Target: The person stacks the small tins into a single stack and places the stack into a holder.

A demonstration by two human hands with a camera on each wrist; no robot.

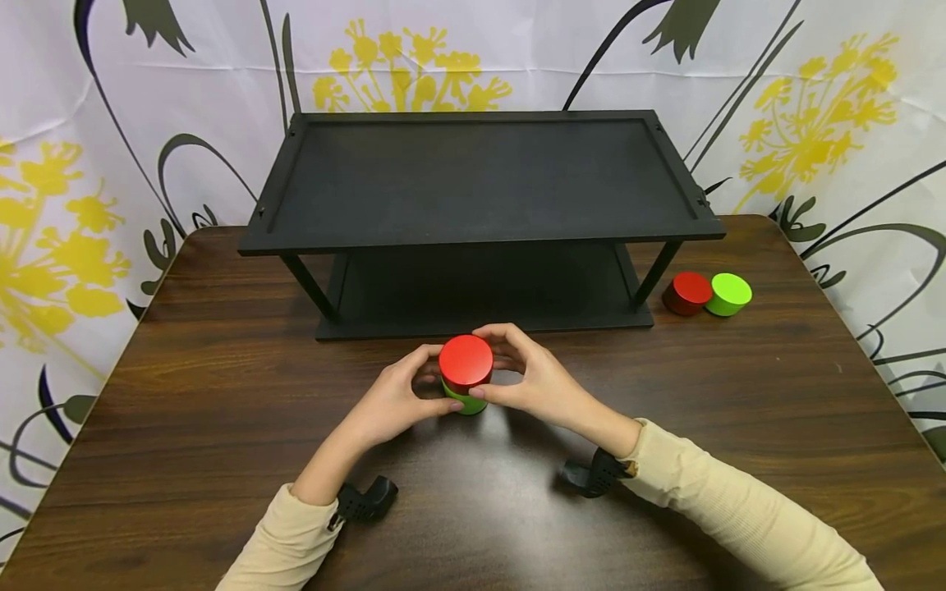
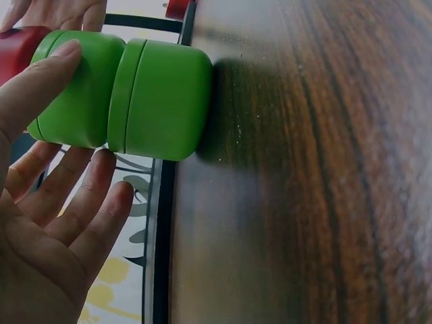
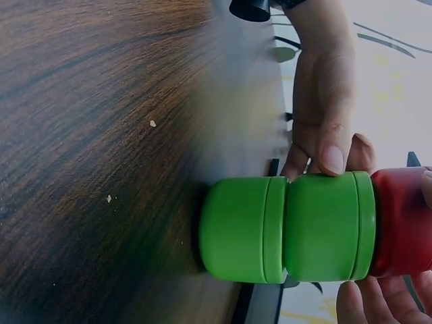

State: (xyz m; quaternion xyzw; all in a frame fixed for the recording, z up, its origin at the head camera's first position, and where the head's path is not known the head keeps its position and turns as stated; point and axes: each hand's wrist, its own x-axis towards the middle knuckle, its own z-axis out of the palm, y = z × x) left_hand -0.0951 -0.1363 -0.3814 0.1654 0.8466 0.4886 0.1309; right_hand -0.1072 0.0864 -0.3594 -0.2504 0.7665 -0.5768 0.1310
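Observation:
A stack of lidded round jars stands on the wooden table: a lower green jar (image 2: 169, 101), an upper green jar (image 3: 320, 229) and a red jar (image 1: 466, 359) on top. My left hand (image 1: 395, 402) holds the upper green jar, thumb on its near side and fingers round the far side. From the right, my right hand (image 1: 535, 377) grips the red jar between thumb and fingers. Both wrist views show the three jars lined up and touching. The head view hides most of the green jars beneath the red lid.
Just behind the stack stands a black two-tier shelf (image 1: 480, 180), its lower board (image 1: 480, 287) near the jars. Another red jar (image 1: 689, 294) and another green jar (image 1: 729, 294) sit side by side right of the shelf. A patterned curtain (image 1: 554, 49) hangs behind the table (image 1: 222, 394).

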